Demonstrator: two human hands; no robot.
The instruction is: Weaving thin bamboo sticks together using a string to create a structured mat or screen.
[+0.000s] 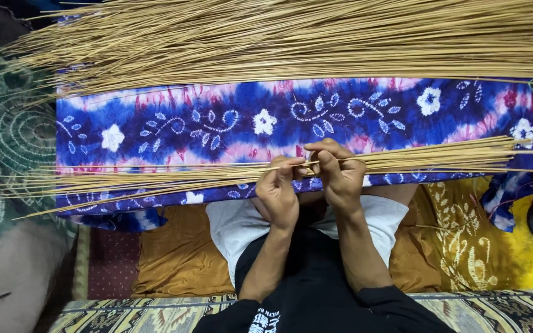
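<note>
Sticks (229,176) lie in a thin bundle across blue patterned cloth (217,120) over the lap — left hand (277,191) and right hand (338,176) both pinch one stick. Risk: uneven pull snaps it or scatters the bundle.

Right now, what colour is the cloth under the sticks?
Blue and purple cloth with pink patches and white flowers, seen from the head view.

both hands (308,179) pinching, fingertips together
</note>
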